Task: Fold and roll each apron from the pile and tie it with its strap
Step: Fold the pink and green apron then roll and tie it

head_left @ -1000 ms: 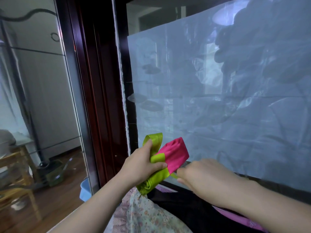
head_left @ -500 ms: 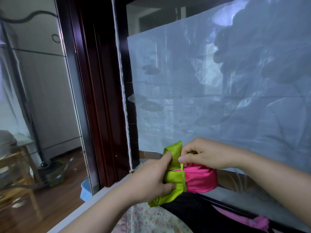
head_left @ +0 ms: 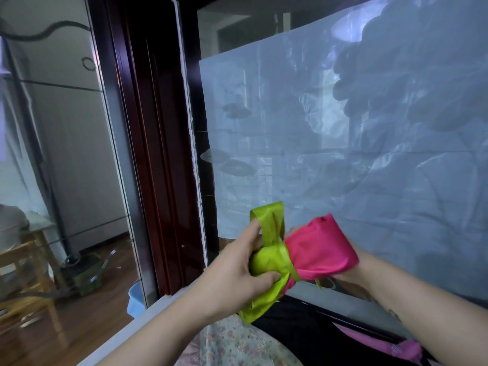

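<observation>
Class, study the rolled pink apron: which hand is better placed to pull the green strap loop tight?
Probably the left hand: its thumb sits at the strap loop while it grips the green end of the rolled apron. The right hand holds the pink end from behind.

Slick, seemingly synthetic apron (head_left: pixel 320 248), satiny strap (head_left: pixel 272 224)

right hand (head_left: pixel 351 273) off strap (head_left: pixel 272 220), gripping pink end of apron roll (head_left: pixel 317 247)

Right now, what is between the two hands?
The rolled apron, with the strap round its middle: the left hand grips its green end, the right hand its pink end. Head view.
</observation>
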Motion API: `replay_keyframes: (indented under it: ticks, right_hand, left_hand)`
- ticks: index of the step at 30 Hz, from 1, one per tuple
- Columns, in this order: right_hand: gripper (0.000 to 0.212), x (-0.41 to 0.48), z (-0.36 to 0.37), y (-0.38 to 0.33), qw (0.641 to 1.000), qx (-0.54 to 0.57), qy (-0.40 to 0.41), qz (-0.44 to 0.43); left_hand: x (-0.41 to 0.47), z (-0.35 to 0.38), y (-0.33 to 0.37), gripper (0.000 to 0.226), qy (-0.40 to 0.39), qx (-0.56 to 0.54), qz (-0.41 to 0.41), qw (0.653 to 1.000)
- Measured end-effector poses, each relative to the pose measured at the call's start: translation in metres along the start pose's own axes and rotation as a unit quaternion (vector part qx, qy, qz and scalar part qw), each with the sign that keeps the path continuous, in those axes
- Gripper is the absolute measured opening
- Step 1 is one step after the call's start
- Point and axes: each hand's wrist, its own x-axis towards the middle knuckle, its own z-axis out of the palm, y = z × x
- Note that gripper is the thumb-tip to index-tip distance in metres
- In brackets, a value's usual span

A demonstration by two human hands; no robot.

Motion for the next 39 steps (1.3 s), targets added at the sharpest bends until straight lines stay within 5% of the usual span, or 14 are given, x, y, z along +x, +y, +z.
replay_keyframes:
  ticks: [3, 6, 10, 17, 23, 29, 32, 35, 39]
  right_hand:
    - [0.039, -0.011, 0.009, 0.002, 0.992, -0.11, 0.057, 0.017]
    - [0.055, -0.016, 0.021, -0.002, 0.979, -0.204, 0.029, -0.014]
    - [0.031, -0.023, 0.019, -0.009, 0.925, -0.373, 0.035, -0.061]
    - [0.022, -0.032, 0.022, -0.035, 0.771, -0.63, 0.009, -0.091]
    - [0.021, -0.033, 0.013, -0.03, 0.75, -0.655, -0.011, -0.092]
    - [0.017, -0.042, 0.022, -0.044, 0.685, -0.721, -0.066, -0.082]
    - [0.011, -0.035, 0.02, -0.051, 0.616, -0.764, -0.049, -0.185]
    - [0.016, -0.023, 0.017, -0.052, 0.64, -0.749, -0.064, -0.159]
    - [0.031, -0.016, -0.001, -0.047, 0.746, -0.653, -0.015, -0.127]
  left_hand:
    - [0.003, -0.006, -0.01, 0.059, 0.055, -0.055, -0.056, 0.995]
    - [0.007, -0.011, -0.018, 0.058, 0.087, -0.11, -0.089, 0.986]
    - [0.014, -0.015, -0.027, 0.068, 0.125, -0.15, -0.124, 0.973]
    - [0.024, -0.012, -0.038, 0.074, 0.165, -0.212, -0.169, 0.948]
    - [0.025, -0.016, -0.035, 0.078, 0.189, -0.293, -0.185, 0.919]
    - [0.029, -0.003, -0.038, 0.081, 0.191, -0.21, -0.186, 0.941]
    - [0.028, 0.015, -0.041, 0.075, 0.166, -0.075, -0.169, 0.969]
    - [0.028, 0.027, -0.037, 0.074, 0.128, 0.036, -0.144, 0.981]
    - [0.026, 0.03, -0.032, 0.074, 0.108, 0.111, -0.112, 0.982]
